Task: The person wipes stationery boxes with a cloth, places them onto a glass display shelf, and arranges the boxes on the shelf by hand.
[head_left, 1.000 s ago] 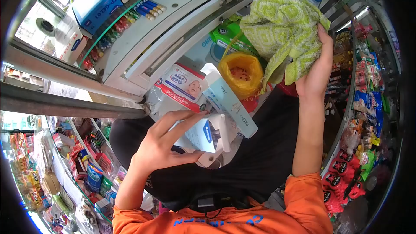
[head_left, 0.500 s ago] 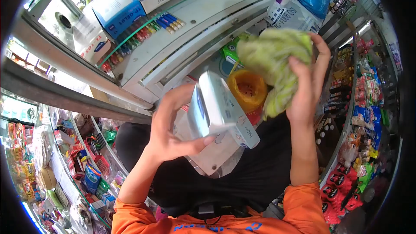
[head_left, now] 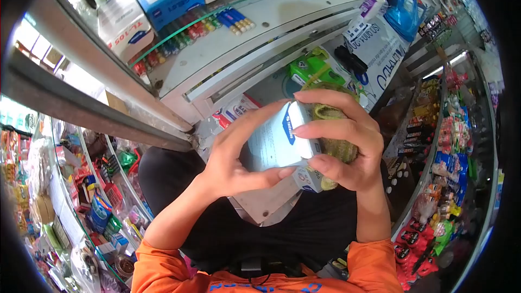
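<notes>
The left hand (head_left: 223,165) grips a light-blue box (head_left: 271,144) above the lap (head_left: 217,230), its end apparently closed but not yet set down, while the right hand's (head_left: 362,149) fingers steady it, clutching a green cloth (head_left: 339,150).

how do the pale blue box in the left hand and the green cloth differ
The pale blue box has flat faces and straight edges, while the green cloth is soft and bunched up. The box shows printing and a dark blue mark; no print is visible on the cloth. The left hand grips the box, while the cloth sits under the right hand. Both are partly covered by fingers.
</notes>
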`<state>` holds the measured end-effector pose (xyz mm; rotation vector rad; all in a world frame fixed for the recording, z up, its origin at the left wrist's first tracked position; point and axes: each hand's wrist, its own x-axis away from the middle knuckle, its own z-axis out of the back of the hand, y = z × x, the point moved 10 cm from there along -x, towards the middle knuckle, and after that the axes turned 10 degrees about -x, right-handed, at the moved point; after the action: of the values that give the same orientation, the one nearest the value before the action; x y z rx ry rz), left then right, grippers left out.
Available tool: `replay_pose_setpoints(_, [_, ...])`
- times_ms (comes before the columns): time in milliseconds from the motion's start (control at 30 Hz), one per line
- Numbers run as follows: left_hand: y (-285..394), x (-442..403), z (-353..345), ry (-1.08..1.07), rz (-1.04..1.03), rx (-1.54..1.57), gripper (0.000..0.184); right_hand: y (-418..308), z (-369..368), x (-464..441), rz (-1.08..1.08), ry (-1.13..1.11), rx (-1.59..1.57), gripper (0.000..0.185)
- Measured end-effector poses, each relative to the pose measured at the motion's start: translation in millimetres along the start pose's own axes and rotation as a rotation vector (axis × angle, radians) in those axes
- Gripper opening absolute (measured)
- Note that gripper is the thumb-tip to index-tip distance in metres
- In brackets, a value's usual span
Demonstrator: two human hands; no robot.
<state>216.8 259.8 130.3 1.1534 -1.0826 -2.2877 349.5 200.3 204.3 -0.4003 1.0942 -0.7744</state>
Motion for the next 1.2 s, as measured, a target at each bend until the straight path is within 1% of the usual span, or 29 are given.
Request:
replay_pose_setpoints(100, [1, 4, 2, 0.004, -0.041, -0.031, 0.082, -1, -1, -3, -0.008, 0.008, -0.033, 0.033])
replay_pose_setpoints(200, [5, 5, 5, 0.011, -0.053, -0.036, 0.08, -1, 1, -3, 0.003, 0.029, -0.075, 0.038])
replay_pose_setpoints(300, [7, 5, 7, -0.008, -0.06, -0.075, 0.081, 1, -8, -3, -0.024, -0.051, -0.026, 0.035])
replay_pose_setpoints(400, [9, 6, 11, 0.048, -0.107, -0.082, 0.081, 3, -10, -4, -0.031, -0.045, -0.03, 0.036])
replay_pose_setpoints(467, [6, 7, 10, 0.012, -0.082, -0.083, 0.084, 4, -11, -5, -0.045, -0.031, -0.06, 0.035])
replay_pose_setpoints(533, [2, 9, 7, -0.026, -0.058, -0.083, 0.088, 5, -10, -5, -0.061, -0.014, -0.089, 0.037])
replay_pose_setpoints(633, [-1, 9, 4, -0.027, -0.038, -0.096, 0.087, 8, -8, -3, -0.108, -0.016, -0.073, 0.036])
replay_pose_setpoints(700, [6, 6, 7, 0.021, -0.09, -0.104, 0.079, 10, -7, -3, -0.156, -0.048, -0.08, 0.034])
replay_pose_setpoints(1000, [5, 6, -3, -0.037, -0.086, -0.093, 0.08, 15, -3, 4, -0.218, -0.083, -0.06, 0.031])
replay_pose_setpoints(1200, [8, 8, -5, -0.029, -0.109, -0.13, 0.08, 12, -4, 6, -0.249, -0.104, -0.031, 0.032])
